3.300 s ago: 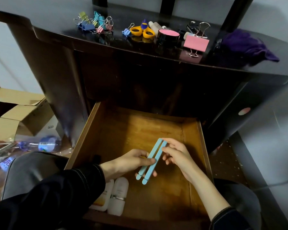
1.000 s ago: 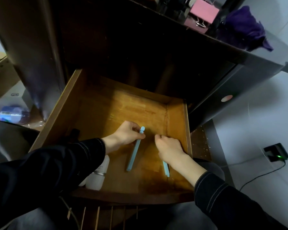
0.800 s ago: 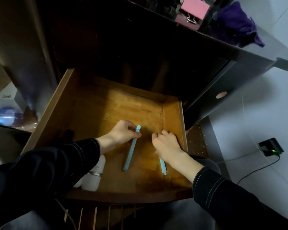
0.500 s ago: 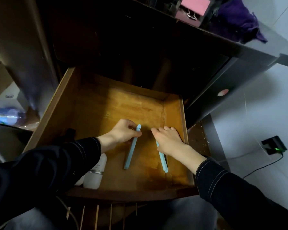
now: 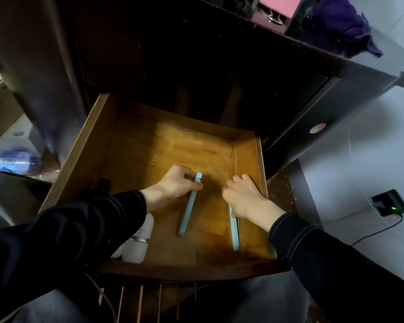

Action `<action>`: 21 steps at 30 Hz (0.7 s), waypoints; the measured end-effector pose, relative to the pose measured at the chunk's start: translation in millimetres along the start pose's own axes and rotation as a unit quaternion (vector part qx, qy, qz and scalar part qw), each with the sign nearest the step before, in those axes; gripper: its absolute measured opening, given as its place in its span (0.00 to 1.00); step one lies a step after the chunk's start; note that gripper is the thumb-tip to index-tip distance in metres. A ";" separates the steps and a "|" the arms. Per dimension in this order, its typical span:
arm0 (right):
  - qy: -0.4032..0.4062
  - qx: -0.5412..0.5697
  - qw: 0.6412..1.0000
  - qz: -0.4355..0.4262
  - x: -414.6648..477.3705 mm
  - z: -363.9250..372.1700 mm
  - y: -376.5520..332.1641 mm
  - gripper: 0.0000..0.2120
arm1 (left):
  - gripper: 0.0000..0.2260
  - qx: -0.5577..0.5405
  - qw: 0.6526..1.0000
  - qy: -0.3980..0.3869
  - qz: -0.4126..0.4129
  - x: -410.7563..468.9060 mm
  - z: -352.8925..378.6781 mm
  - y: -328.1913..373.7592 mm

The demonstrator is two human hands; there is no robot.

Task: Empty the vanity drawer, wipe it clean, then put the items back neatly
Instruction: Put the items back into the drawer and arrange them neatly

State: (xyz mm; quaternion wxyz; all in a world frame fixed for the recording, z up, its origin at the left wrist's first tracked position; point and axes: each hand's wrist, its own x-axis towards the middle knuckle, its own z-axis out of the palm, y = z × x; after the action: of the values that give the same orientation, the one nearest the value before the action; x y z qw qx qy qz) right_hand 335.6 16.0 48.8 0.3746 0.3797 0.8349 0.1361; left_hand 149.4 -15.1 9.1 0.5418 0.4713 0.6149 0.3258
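My left fingers (image 5: 184, 174) pinch one blue stick (image 5: 187, 213). My right fingers (image 5: 239, 180) cover the second blue stick (image 5: 234, 231); I can't tell if they hold it.

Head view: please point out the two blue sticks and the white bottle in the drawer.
left blue stick (image 5: 188, 206), head view, middle of its shaft.
right blue stick (image 5: 234, 230), head view, its visible near half.
white bottle (image 5: 135, 250), head view, its body below the band.

We see the open wooden drawer (image 5: 149, 145): pale blue left stick (image 5: 188, 208) flat at centre, matching right stick (image 5: 234, 231) at three o'clock.
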 end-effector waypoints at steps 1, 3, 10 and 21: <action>0.004 -0.001 1.000 -0.005 -2.4 0.7 0.4 0.18 | 0.07 -0.002 1.000 -0.001 0.000 0.1 0.1 -0.1; 0.011 0.001 1.000 -0.014 -7.3 3.0 -0.4 0.17 | 0.08 -0.003 1.000 -0.003 0.000 0.3 0.8 -0.3; 0.017 0.001 1.000 -0.013 -20.9 17.5 -13.8 0.19 | 0.08 -0.002 1.000 -0.004 -0.008 0.6 1.3 -1.7; 0.019 0.011 1.000 -0.002 -24.7 19.6 -18.2 0.29 | 0.08 -0.021 1.000 -0.005 -0.020 -0.9 1.9 -0.6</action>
State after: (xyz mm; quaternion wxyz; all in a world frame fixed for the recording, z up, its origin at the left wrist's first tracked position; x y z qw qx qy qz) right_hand 350.9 -15.6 39.1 0.3546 0.3792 0.8442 0.1334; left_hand 151.0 -16.4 8.5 0.5609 0.4491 0.6148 0.3251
